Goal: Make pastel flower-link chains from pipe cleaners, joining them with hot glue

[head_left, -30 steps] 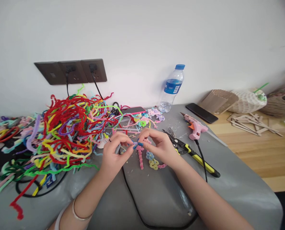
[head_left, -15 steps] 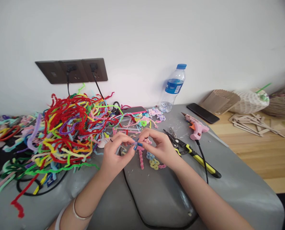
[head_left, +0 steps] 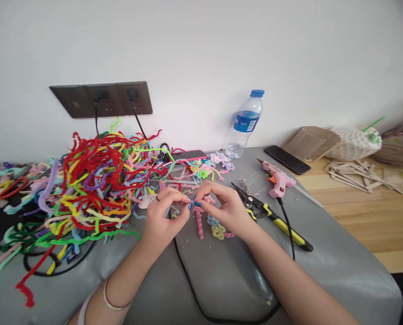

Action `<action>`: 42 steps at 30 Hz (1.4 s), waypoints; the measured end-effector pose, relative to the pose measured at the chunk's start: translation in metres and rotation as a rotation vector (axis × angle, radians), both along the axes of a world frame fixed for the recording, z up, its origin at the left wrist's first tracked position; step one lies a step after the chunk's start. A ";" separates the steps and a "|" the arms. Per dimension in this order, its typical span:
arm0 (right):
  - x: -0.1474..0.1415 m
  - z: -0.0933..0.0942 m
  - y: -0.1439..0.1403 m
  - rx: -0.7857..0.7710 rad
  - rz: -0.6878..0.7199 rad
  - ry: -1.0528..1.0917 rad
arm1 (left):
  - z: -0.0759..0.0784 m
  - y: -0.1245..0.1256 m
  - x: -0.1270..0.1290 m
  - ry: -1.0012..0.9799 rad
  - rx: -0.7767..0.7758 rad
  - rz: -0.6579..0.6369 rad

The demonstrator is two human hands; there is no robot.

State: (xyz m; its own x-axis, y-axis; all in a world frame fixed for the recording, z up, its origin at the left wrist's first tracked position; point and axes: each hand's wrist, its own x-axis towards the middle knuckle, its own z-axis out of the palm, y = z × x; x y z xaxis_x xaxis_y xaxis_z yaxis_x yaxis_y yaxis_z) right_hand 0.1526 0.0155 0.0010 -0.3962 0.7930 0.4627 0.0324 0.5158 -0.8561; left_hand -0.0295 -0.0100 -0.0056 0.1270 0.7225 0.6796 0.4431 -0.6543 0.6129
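Evidently the work is at mid-course. A small blue fuzzy pipe-cleaner piece [head_left: 192,203] is pinched between the fingertips of the left hand [head_left: 162,215] and the right hand [head_left: 223,205], both closed on it from either side, held just above the grey padded table cover [head_left: 221,271]. A pink twisted pipe-cleaner stem [head_left: 199,223] hangs down from the pinch — whether it is already joined to the blue piece cannot be told.

Some work can be judged done: a yellow-and-blue looped pipe-cleaner flower shape [head_left: 216,228] lies on the cover just under the right hand, and further small pastel looped flowers [head_left: 218,160] are gathered behind the hands, near the clear plastic water bottle with a blue cap [head_left: 244,124].

Much appears left — a large tangled heap of red, yellow and green pipe cleaners [head_left: 96,180] lies to the left, well stocked. The pink hot-glue gun [head_left: 277,179] and the black-and-yellow-handled pliers [head_left: 272,219] rest to the right, apart from both hands and untouched. A black phone [head_left: 285,159] lies beyond them.
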 end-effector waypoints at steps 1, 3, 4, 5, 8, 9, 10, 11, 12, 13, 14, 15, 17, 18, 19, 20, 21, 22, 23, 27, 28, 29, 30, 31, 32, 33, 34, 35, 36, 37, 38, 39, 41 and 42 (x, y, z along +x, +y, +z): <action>0.000 0.000 0.000 0.001 -0.003 0.001 | 0.000 0.000 0.000 0.003 0.002 0.004; -0.001 0.000 0.000 0.002 -0.007 0.002 | 0.001 0.000 0.000 0.006 0.010 0.012; -0.001 0.000 0.000 0.001 -0.009 0.001 | 0.001 0.000 0.000 0.007 0.016 0.017; -0.001 0.000 0.000 0.000 -0.011 0.001 | 0.001 -0.001 0.000 0.007 0.022 0.022; -0.002 0.000 -0.002 -0.009 -0.010 0.011 | 0.001 -0.001 0.000 0.007 0.030 0.032; -0.002 -0.001 -0.002 -0.012 -0.010 0.019 | 0.001 -0.001 0.000 0.006 0.030 0.036; -0.003 -0.001 -0.003 -0.015 -0.009 0.026 | 0.001 -0.001 0.000 0.005 0.033 0.038; -0.003 -0.001 -0.003 -0.018 -0.008 0.030 | 0.001 -0.002 0.000 0.005 0.034 0.040; -0.004 -0.001 -0.003 -0.022 -0.008 0.033 | 0.001 -0.002 0.000 0.004 0.036 0.041; -0.004 -0.002 -0.004 -0.026 -0.008 0.037 | 0.000 -0.002 0.000 0.005 0.037 0.042; -0.005 -0.002 -0.004 -0.031 -0.010 0.041 | 0.000 -0.002 0.000 0.006 0.040 0.042; -0.005 -0.002 -0.004 -0.034 -0.009 0.047 | 0.001 -0.002 0.001 0.007 0.044 0.044; -0.006 -0.003 -0.005 -0.042 -0.008 0.064 | 0.001 -0.002 0.001 0.009 0.055 0.054; -0.006 -0.003 -0.005 -0.046 -0.007 0.073 | 0.001 -0.002 0.001 0.011 0.060 0.058; -0.006 -0.003 -0.005 -0.049 -0.004 0.078 | 0.001 -0.002 0.001 0.011 0.063 0.063; -0.006 -0.003 -0.005 -0.052 -0.003 0.081 | 0.001 -0.002 0.001 0.012 0.067 0.065; -0.006 -0.003 -0.006 -0.053 -0.003 0.082 | 0.001 -0.002 0.001 0.013 0.070 0.067; -0.006 -0.003 -0.006 -0.053 -0.002 0.082 | 0.001 -0.002 0.001 0.014 0.072 0.067; -0.006 -0.003 -0.006 -0.052 -0.004 0.083 | 0.001 -0.002 0.001 0.016 0.075 0.066; -0.006 -0.004 -0.004 -0.048 -0.018 0.077 | 0.003 -0.002 0.001 0.022 0.089 0.073; -0.006 -0.004 -0.004 -0.049 -0.020 0.075 | 0.003 -0.002 0.001 0.023 0.092 0.076; -0.006 -0.005 -0.004 -0.048 -0.020 0.075 | 0.003 -0.002 0.001 0.026 0.093 0.078; -0.006 -0.005 -0.004 -0.047 -0.019 0.076 | 0.004 -0.002 0.001 0.029 0.095 0.078; -0.006 -0.005 -0.004 -0.045 -0.019 0.080 | 0.004 -0.002 0.001 0.032 0.097 0.077; -0.006 -0.005 -0.004 -0.042 -0.018 0.083 | 0.004 -0.002 0.001 0.034 0.101 0.075; -0.006 -0.005 -0.004 -0.040 -0.019 0.086 | 0.004 -0.002 0.001 0.035 0.104 0.076; -0.006 -0.005 -0.004 -0.041 -0.020 0.087 | 0.003 -0.001 0.001 0.035 0.106 0.078; -0.007 -0.005 -0.004 -0.043 -0.022 0.087 | 0.003 -0.001 0.001 0.035 0.106 0.082; -0.007 -0.004 -0.004 -0.046 -0.026 0.085 | 0.003 -0.001 0.001 0.035 0.103 0.086; -0.007 -0.004 -0.004 -0.050 -0.030 0.084 | 0.002 -0.001 0.001 0.035 0.099 0.090; -0.008 -0.003 -0.005 -0.054 -0.035 0.083 | 0.002 -0.001 0.001 0.036 0.096 0.093; -0.008 -0.003 -0.005 -0.056 -0.039 0.082 | 0.002 -0.001 0.001 0.037 0.095 0.095; -0.010 -0.002 -0.006 -0.055 -0.045 0.084 | 0.002 -0.001 0.001 0.037 0.096 0.099; -0.010 -0.002 -0.006 -0.053 -0.046 0.089 | 0.002 -0.001 0.001 0.036 0.097 0.100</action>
